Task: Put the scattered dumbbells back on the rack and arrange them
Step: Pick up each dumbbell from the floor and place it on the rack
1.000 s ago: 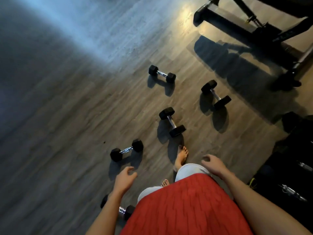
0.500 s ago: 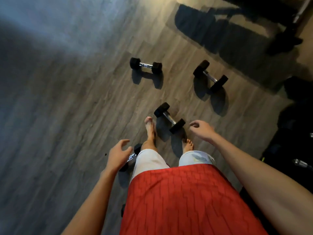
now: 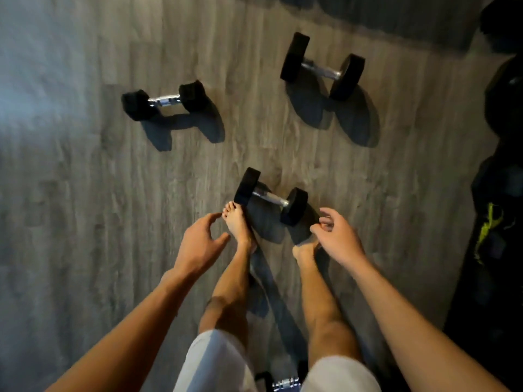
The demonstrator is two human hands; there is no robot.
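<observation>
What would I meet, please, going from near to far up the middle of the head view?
dumbbell at the bottom edge, partly cut off between the legs → dumbbell by the toes → large dumbbell

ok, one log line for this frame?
phase: pre-grasp | left grip: open, empty | right grip: open, empty | nearest dumbbell: on floor, not held

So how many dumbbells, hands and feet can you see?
Black rubber-ended dumbbells with chrome handles: 4 (far left, far right, by the toes, one cut off at the bottom edge)
Bare hands: 2 (left hand, right hand)
Bare feet: 2 (left, right)
Total: 8
</observation>
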